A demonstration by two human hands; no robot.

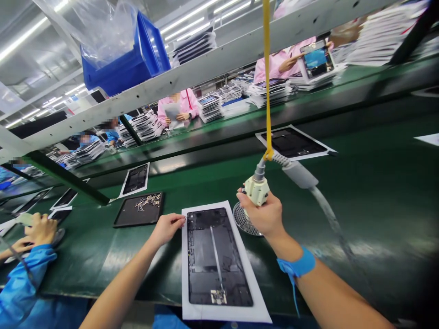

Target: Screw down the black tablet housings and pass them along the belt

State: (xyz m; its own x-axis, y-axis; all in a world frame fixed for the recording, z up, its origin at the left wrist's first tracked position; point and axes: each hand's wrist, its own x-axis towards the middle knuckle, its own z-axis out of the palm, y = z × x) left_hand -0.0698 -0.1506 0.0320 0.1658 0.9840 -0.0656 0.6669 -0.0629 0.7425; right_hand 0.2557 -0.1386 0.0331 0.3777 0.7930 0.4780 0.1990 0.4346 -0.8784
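Note:
My right hand (264, 214) is wrapped around a cream electric screwdriver (256, 191) that hangs from a yellow strap (268, 87). Its lower end is mostly hidden, over a round perforated screw dish (245, 224). My left hand (168, 228) has its fingertips pinched together at the upper left corner of a black tablet back housing (202, 256). Whatever they pinch is too small to make out. The housing lies on a white sheet (236, 315), with a pale strip down its middle and a small circuit board (218, 296) at the near end.
A black tray (123, 214) of small metal parts stands left of the housing. Another housing (295, 141) lies behind the screwdriver, beside its grey cable (329, 214). At far left a co-worker's hand (43, 228) works. A white rail (192, 75) crosses overhead with a blue bin (120, 64).

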